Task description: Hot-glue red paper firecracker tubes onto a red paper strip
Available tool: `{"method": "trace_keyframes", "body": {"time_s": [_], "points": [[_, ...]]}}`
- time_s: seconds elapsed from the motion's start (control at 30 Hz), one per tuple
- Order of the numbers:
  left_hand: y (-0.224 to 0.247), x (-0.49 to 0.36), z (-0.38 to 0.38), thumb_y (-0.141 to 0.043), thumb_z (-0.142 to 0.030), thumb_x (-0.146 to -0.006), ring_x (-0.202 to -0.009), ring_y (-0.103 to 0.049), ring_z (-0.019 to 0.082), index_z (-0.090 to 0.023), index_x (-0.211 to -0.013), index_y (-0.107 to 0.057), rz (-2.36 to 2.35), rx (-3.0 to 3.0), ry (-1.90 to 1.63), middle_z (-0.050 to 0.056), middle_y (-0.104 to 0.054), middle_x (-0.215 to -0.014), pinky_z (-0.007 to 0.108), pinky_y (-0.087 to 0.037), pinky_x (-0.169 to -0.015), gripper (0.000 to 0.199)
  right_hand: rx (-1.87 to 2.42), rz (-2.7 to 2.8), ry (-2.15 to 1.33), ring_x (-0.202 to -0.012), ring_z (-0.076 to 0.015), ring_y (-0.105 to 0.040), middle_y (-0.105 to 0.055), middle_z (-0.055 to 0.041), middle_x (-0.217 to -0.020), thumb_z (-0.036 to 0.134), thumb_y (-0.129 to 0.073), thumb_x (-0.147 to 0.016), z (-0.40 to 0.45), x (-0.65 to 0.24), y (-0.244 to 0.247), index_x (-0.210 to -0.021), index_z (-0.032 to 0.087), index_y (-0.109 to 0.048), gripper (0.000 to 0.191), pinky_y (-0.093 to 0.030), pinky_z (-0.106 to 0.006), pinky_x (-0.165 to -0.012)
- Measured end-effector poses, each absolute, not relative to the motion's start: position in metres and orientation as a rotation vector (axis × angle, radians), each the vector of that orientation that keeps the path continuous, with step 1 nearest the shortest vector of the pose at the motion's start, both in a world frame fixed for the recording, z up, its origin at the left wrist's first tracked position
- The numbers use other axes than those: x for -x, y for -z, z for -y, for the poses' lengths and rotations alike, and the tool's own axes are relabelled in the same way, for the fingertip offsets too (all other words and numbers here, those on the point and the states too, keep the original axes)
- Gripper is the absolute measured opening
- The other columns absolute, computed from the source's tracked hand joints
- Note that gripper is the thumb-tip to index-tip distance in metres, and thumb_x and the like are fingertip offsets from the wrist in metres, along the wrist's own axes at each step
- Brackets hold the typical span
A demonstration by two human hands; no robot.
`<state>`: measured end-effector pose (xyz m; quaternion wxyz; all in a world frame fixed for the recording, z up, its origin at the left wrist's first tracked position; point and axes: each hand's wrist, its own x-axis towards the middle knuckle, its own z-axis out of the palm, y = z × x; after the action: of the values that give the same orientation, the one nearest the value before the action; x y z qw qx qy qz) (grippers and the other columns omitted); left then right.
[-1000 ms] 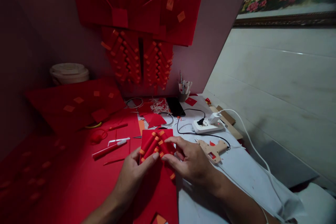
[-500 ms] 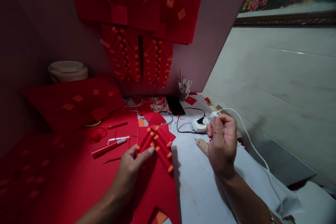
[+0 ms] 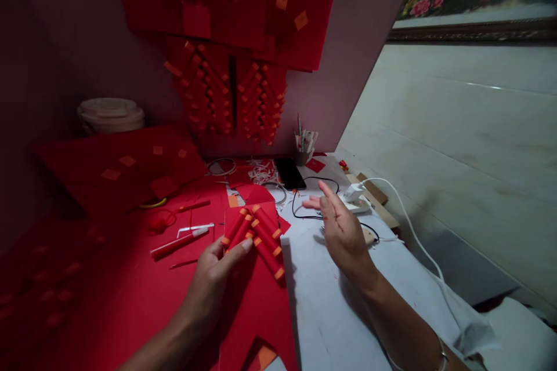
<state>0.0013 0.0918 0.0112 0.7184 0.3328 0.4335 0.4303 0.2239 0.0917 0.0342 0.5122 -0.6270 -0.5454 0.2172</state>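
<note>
My left hand (image 3: 213,275) grips the left edge of a long red card strip (image 3: 265,316), its thumb pressing on the front. Near the strip's top, several red paper rolls (image 3: 265,258) with orange end bands sit in a slanting pattern; they look like paper firecrackers. My right hand (image 3: 343,235) is raised over the white tabletop to the right of the strip. Its fingers are stretched out and apart, with nothing seen in them. Behind that hand lies a tan tool (image 3: 368,235) with a metal tip, mostly hidden.
A red marker (image 3: 179,243) lies on red paper at left. Behind are a phone (image 3: 290,174), a pen cup (image 3: 303,153), white paper shreds (image 3: 263,174) and a white power strip (image 3: 359,204) with cords. Finished firecracker strings (image 3: 261,98) hang on the wall.
My right hand has gone from closed fingers to stretched-out fingers and moved left, now covering most of the tan tool. My left hand still grips the card strip in nearly the same place.
</note>
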Motion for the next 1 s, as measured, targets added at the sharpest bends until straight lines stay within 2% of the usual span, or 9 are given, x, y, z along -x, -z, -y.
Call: {"method": "trace_keyframes", "body": {"time_s": [0.07,0.2,0.23,0.3,0.37,0.47,0.67,0.87,1.0], "points": [[-0.013,-0.002,-0.091,-0.084,-0.041,-0.075,-0.057,-0.073,0.025,-0.019,-0.093,-0.069,-0.965,-0.737,-0.955,0.007,-0.077,-0.071,0.033,-0.058,-0.054,0.032,1.502,1.359,-0.496,-0.113,-0.0282,-0.068,-0.077,-0.0114,-0.106,0.044,-0.044,-0.1,-0.092,-0.223,-0.034,-0.149,0.018,-0.047,0.056,-0.048,-0.051,-0.102],[-0.014,-0.001,-0.09,-0.085,-0.04,-0.074,-0.057,-0.073,0.023,-0.018,-0.099,-0.071,-0.98,-0.747,-0.951,0.007,-0.078,-0.071,0.031,-0.059,-0.056,0.036,1.427,1.484,-0.348,-0.13,-0.0276,-0.056,-0.058,-0.0112,-0.144,0.03,-0.061,-0.086,-0.091,-0.221,-0.033,-0.149,0.022,-0.048,0.065,-0.044,-0.047,-0.109],[-0.014,-0.001,-0.09,-0.085,-0.04,-0.074,-0.059,-0.074,0.024,-0.018,-0.1,-0.071,-0.981,-0.749,-0.951,0.007,-0.078,-0.072,0.032,-0.059,-0.058,0.037,1.438,1.483,-0.384,-0.124,-0.0278,-0.06,-0.063,-0.0111,-0.138,0.03,-0.062,-0.086,-0.09,-0.22,-0.033,-0.146,0.022,-0.053,0.061,-0.046,-0.047,-0.107],[-0.013,-0.002,-0.089,-0.085,-0.041,-0.075,-0.065,-0.075,0.025,-0.018,-0.1,-0.072,-0.978,-0.754,-0.95,0.009,-0.08,-0.078,0.033,-0.06,-0.062,0.037,1.487,1.447,-0.526,-0.098,-0.0265,-0.07,-0.075,-0.0089,-0.105,0.036,-0.06,-0.089,-0.089,-0.217,-0.035,-0.132,0.02,-0.066,0.046,-0.052,-0.047,-0.096],[-0.012,-0.002,-0.09,-0.084,-0.042,-0.076,-0.068,-0.076,0.026,-0.018,-0.1,-0.072,-0.973,-0.763,-0.947,0.01,-0.08,-0.082,0.034,-0.06,-0.064,0.037,1.517,1.417,-0.64,-0.082,-0.0245,-0.071,-0.074,-0.0045,-0.081,0.042,-0.055,-0.094,-0.087,-0.213,-0.035,-0.122,0.021,-0.072,0.039,-0.055,-0.046,-0.088],[-0.012,-0.002,-0.09,-0.083,-0.043,-0.077,-0.068,-0.076,0.026,-0.017,-0.101,-0.071,-0.956,-0.786,-0.944,0.011,-0.08,-0.083,0.034,-0.059,-0.064,0.037,1.441,1.394,-0.794,-0.095,-0.0241,-0.07,-0.074,-0.0051,-0.096,0.045,-0.06,-0.093,-0.083,-0.204,-0.032,-0.132,0.022,-0.063,0.045,-0.053,-0.044,-0.094],[-0.009,-0.002,-0.089,-0.084,-0.044,-0.076,-0.075,-0.076,0.027,-0.016,-0.104,-0.072,-0.948,-0.847,-0.945,0.01,-0.081,-0.087,0.036,-0.059,-0.07,0.041,1.229,1.241,-1.236,-0.111,-0.0252,-0.068,-0.068,-0.0078,-0.125,0.035,-0.078,-0.079,-0.071,-0.174,-0.018,-0.15,0.026,-0.039,0.081,-0.052,-0.042,-0.1],[-0.004,-0.001,-0.091,-0.089,-0.049,-0.067,-0.09,-0.074,0.034,-0.016,-0.102,-0.075,-0.949,-0.91,-0.901,0.014,-0.08,-0.097,0.037,-0.059,-0.071,0.05,1.188,1.11,-1.248,-0.11,-0.0269,-0.069,-0.064,-0.0119,-0.132,0.029,-0.074,-0.078,-0.07,-0.164,-0.015,-0.151,0.026,-0.033,0.084,-0.055,-0.043,-0.095],[-0.003,-0.001,-0.091,-0.087,-0.051,-0.068,-0.083,-0.074,0.031,-0.017,-0.101,-0.075,-0.972,-0.943,-0.884,0.012,-0.079,-0.092,0.036,-0.057,-0.069,0.049,1.191,1.112,-1.241,-0.108,-0.0267,-0.07,-0.064,-0.0126,-0.132,0.028,-0.073,-0.08,-0.07,-0.164,-0.014,-0.152,0.026,-0.032,0.083,-0.055,-0.043,-0.094]]}}
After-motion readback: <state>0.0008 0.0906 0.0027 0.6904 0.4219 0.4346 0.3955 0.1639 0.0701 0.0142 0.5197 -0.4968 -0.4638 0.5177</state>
